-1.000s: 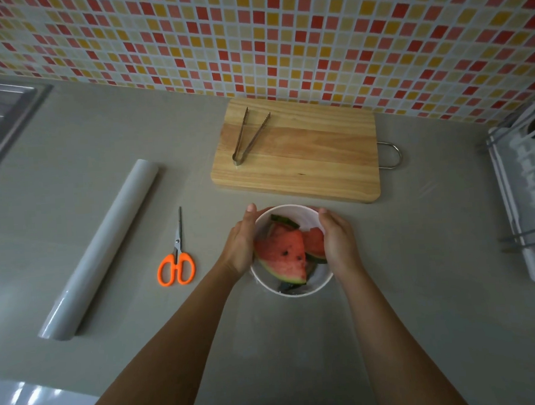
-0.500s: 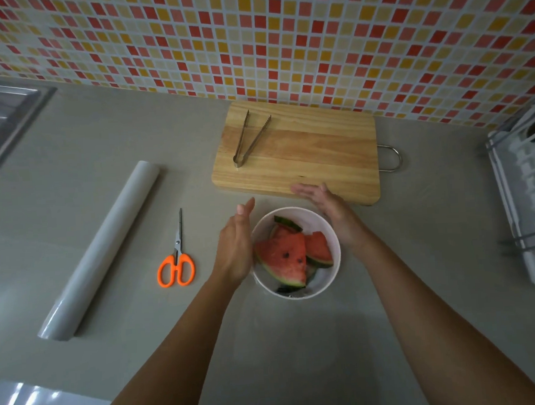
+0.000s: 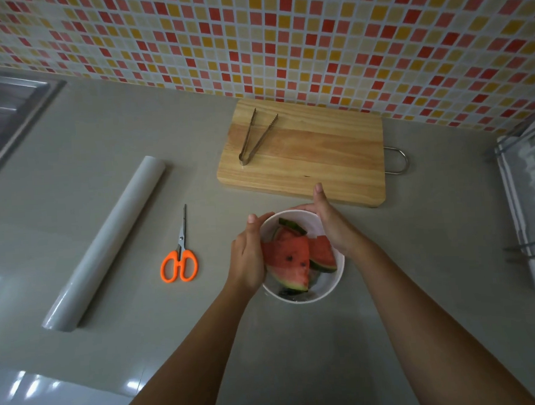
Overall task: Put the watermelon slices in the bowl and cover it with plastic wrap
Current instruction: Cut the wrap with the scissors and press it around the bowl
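White round bowl (image 3: 328,289) stands upright on the grey counter (image 3: 300,356), just in front of the near edge of the wooden cutting board (image 3: 319,155). Watermelon slices (image 3: 290,257) are inside: red flesh, dark seeds, green-white rind. The largest wedge has its rind toward the near rim and its tip pointing away. Left hand (image 3: 247,256) lies against the bowl's left wall with the thumb straight at the rim; its fingers are hidden, so I cannot tell whether it clasps. Right hand (image 3: 333,226) rests on the far-right rim, relaxed, fingers extended toward the board. Plastic wrap roll (image 3: 106,243) lies well to the left, long axis diagonal from near-left to far-right. Orange scissors (image 3: 179,261) lie between roll and bowl, blades pointing away.
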`<state>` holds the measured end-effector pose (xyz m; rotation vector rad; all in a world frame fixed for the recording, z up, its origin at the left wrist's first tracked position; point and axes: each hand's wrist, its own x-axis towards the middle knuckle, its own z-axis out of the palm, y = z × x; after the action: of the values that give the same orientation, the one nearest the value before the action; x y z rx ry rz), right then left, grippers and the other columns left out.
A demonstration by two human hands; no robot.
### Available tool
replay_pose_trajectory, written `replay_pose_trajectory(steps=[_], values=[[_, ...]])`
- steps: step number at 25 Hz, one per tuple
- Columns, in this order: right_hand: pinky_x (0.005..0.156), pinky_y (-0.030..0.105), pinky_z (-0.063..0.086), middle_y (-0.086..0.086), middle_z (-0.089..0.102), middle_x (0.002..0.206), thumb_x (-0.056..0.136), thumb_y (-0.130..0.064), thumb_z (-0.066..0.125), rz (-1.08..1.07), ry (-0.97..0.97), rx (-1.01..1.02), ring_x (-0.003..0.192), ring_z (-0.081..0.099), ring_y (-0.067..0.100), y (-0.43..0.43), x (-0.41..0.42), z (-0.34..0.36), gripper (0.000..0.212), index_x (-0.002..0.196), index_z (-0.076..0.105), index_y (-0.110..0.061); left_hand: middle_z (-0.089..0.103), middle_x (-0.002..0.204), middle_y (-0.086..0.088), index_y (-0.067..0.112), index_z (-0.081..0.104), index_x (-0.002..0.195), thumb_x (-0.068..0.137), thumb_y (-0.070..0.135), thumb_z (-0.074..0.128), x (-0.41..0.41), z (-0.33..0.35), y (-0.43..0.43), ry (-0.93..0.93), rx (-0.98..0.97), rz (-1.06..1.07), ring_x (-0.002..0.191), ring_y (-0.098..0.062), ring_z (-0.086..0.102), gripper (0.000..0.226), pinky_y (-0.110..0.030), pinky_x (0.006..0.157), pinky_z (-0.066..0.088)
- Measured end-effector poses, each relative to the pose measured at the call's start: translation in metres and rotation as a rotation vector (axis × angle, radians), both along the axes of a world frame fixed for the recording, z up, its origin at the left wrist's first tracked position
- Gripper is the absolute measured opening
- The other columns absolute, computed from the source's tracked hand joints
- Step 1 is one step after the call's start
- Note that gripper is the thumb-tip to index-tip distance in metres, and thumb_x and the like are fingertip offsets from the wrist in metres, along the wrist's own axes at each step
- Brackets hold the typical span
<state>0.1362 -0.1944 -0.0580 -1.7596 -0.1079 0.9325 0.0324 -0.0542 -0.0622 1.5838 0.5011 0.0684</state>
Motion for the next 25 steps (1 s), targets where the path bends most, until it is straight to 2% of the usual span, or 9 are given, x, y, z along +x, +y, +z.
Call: replay_pose_trajectory(steps=[3, 4, 7, 8, 10, 13, 17, 22, 25], values=[[0.063, 0.031, 0.044, -0.003, 0.065, 0.068, 0.053, -0.095, -0.004, 0.052, -0.317, -0.323, 0.063, 0.062, 0.001, -0.002, -0.005, 0.01, 0.118, 0.083, 0.067, -0.006, 0.072, 0.099, 0.005, 0.038, 0.07, 0.101, 0.092, 0.058, 0.016, -0.001, 0.005, 0.0, 0.025, 0.043, -0.019, 0.094, -0.007, 0.065, 0.059, -0.028, 0.082, 0.048], [0.065, 0.032, 0.045, -0.003, 0.068, 0.073, 0.055, -0.094, -0.005, 0.003, -0.359, -0.333, 0.066, 0.062, -0.001, -0.005, -0.007, 0.01, 0.114, 0.081, 0.067, -0.008, 0.073, 0.097, 0.004, 0.041, 0.07, 0.097, 0.09, 0.06, 0.015, -0.001, 0.005, 0.0, 0.039, 0.051, -0.02, 0.091, -0.01, 0.066, 0.058, -0.03, 0.08, 0.048], [0.1, 0.038, 0.041, 0.001, 0.064, 0.118, 0.085, -0.071, 0.011, -0.3, -0.217, -0.117, 0.11, 0.058, 0.013, -0.02, -0.015, 0.001, 0.081, 0.118, 0.061, -0.017, 0.072, 0.094, -0.003, 0.039, 0.07, 0.097, 0.09, 0.064, 0.014, 0.001, 0.003, 0.0, 0.09, 0.058, -0.003, 0.088, -0.02, 0.065, 0.062, -0.037, 0.077, 0.049], [0.098, 0.034, 0.042, 0.001, 0.066, 0.113, 0.093, -0.06, 0.015, -0.375, -0.138, -0.057, 0.106, 0.059, 0.014, -0.024, -0.023, -0.002, 0.066, 0.117, 0.061, -0.017, 0.072, 0.095, -0.005, 0.035, 0.071, 0.099, 0.091, 0.063, 0.013, 0.001, 0.002, 0.0, 0.101, 0.027, 0.001, 0.087, -0.022, 0.065, 0.065, -0.037, 0.077, 0.049], [0.075, 0.025, 0.049, -0.002, 0.07, 0.089, 0.099, -0.046, 0.025, -0.504, 0.001, 0.004, 0.084, 0.065, 0.013, -0.021, -0.045, -0.01, 0.048, 0.096, 0.065, -0.021, 0.074, 0.099, -0.009, 0.025, 0.072, 0.103, 0.095, 0.059, 0.01, 0.002, 0.001, -0.002, 0.114, -0.14, 0.016, 0.093, -0.024, 0.067, 0.071, -0.04, 0.086, 0.05], [0.063, 0.028, 0.046, 0.005, 0.069, 0.086, 0.094, -0.039, 0.041, -0.792, 0.109, 0.047, 0.08, 0.064, 0.02, -0.01, -0.063, -0.016, 0.034, 0.084, 0.066, -0.019, 0.075, 0.097, -0.01, 0.019, 0.073, 0.098, 0.094, 0.062, 0.006, 0.007, 0.004, -0.006, 0.172, -0.347, 0.094, 0.095, -0.023, 0.069, 0.079, -0.042, 0.091, 0.05], [0.067, 0.029, 0.047, 0.006, 0.069, 0.085, 0.093, -0.041, 0.043, -0.879, 0.128, 0.052, 0.08, 0.064, 0.022, -0.006, -0.06, -0.014, 0.034, 0.081, 0.065, -0.018, 0.065, 0.119, -0.014, 0.015, 0.065, 0.117, 0.077, 0.08, 0.004, 0.016, 0.003, -0.01, 0.379, -0.157, 0.17, 0.113, -0.03, 0.058, 0.098, -0.048, 0.104, 0.041], [0.067, 0.028, 0.049, 0.003, 0.069, 0.082, 0.092, -0.04, 0.046, -0.907, 0.16, 0.049, 0.076, 0.065, 0.017, -0.007, -0.059, -0.013, 0.033, 0.08, 0.066, -0.018, 0.048, 0.139, -0.019, 0.005, 0.045, 0.137, 0.084, 0.074, 0.004, 0.018, 0.013, -0.02, 0.518, -0.079, 0.3, 0.129, -0.036, 0.042, 0.096, -0.046, 0.108, 0.028], [0.066, 0.028, 0.047, 0.0, 0.068, 0.078, 0.092, -0.04, 0.047, -0.916, 0.175, 0.047, 0.075, 0.065, 0.016, -0.01, -0.057, -0.013, 0.031, 0.083, 0.065, -0.017, 0.048, 0.138, -0.02, 0.004, 0.045, 0.136, 0.085, 0.073, 0.003, 0.017, 0.018, -0.024, 0.558, -0.048, 0.356, 0.129, -0.037, 0.041, 0.096, -0.047, 0.106, 0.029]])
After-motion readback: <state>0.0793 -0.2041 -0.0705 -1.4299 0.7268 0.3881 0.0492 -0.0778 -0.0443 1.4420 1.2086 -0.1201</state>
